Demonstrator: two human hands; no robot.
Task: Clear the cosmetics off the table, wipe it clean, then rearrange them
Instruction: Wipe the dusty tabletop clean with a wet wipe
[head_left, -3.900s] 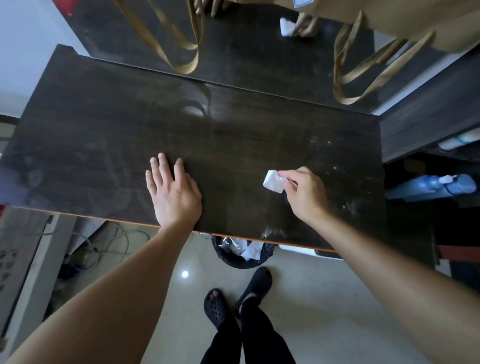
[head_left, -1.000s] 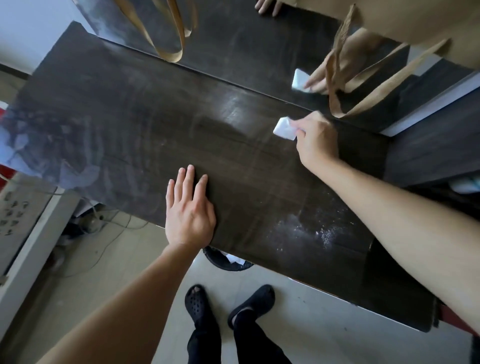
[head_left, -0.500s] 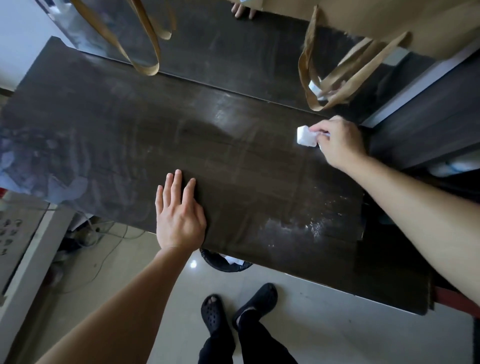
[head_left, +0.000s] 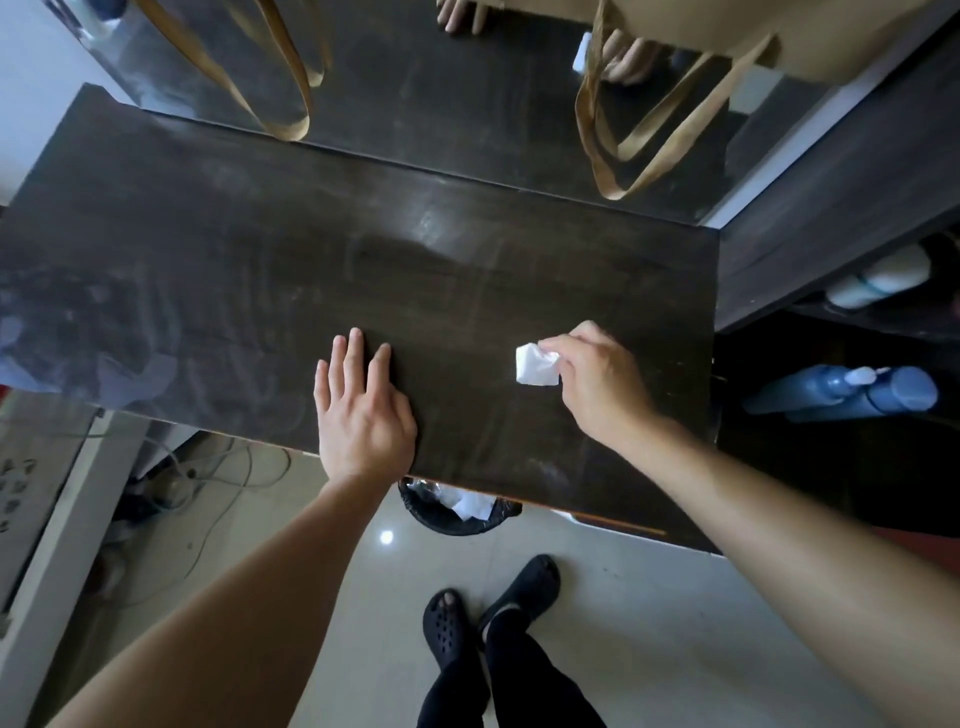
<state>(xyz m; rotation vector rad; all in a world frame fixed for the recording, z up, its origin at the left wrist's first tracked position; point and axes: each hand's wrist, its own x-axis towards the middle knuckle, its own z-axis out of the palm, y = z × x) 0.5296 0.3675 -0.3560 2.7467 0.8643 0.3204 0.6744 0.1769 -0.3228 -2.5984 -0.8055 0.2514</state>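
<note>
We look down on a dark wooden table (head_left: 208, 249). Our left hand (head_left: 363, 415) lies flat near its front edge, fingers straight. Our right hand (head_left: 597, 384) pinches a crumpled white tissue (head_left: 535, 366) against the tabletop. A black bin (head_left: 441, 514) stands on the floor under the edge, near our black shoes (head_left: 447, 629).

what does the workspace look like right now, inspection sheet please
surface: dark table, streaked and smeared.
job's things: white wipe; no cosmetics on the table.
clutter: nothing seen.
hands: left hand flat on the table near its front edge; right hand pinches the wipe.
cables: loose cables on the floor, left.
surroundings: mirror behind the table; black bin below the front edge; blue bottles on the right shelf.
</note>
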